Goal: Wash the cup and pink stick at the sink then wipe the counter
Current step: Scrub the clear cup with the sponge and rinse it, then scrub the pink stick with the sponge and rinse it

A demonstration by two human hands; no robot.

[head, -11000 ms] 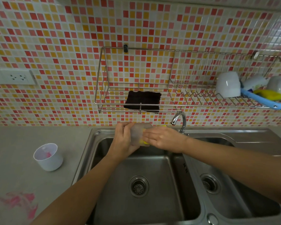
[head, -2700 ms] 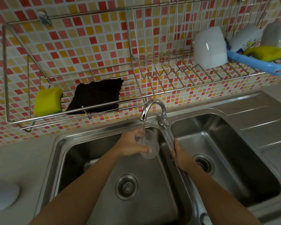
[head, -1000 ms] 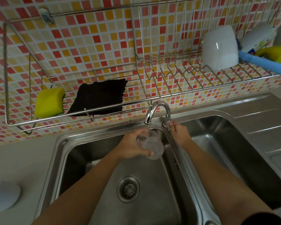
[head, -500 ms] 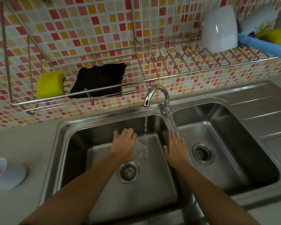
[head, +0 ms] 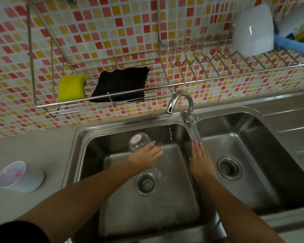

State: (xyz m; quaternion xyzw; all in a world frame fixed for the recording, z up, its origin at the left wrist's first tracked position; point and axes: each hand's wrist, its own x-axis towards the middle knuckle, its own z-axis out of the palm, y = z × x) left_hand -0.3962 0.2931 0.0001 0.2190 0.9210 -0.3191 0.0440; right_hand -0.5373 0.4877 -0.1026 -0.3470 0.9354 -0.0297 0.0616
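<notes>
My left hand (head: 146, 156) grips a clear cup (head: 139, 142), turned upside down with its base pointing up and away, over the left basin of the steel sink (head: 81, 137). Beside it my right hand (head: 200, 157) lies flat, fingers together, on the divider between the two basins, holding nothing. Above, the tap (head: 180, 102) lets only a few drops fall. A white cup (head: 18, 176) with a pink stick (head: 16, 174) inside stands on the grey counter (head: 33, 148) at the left.
The wire rack (head: 104, 102) on the tiled wall holds a yellow sponge (head: 71, 87) and a black cloth (head: 120, 84). Its right part carries a white mug (head: 253, 30) and a blue-handled brush (head: 291, 44). The right basin has a drain (head: 229, 168).
The tap's stream has thinned to drips. My left hand has turned the clear cup upside down and lifted it left of the spout. My right hand moved from the tap handle to the divider.
</notes>
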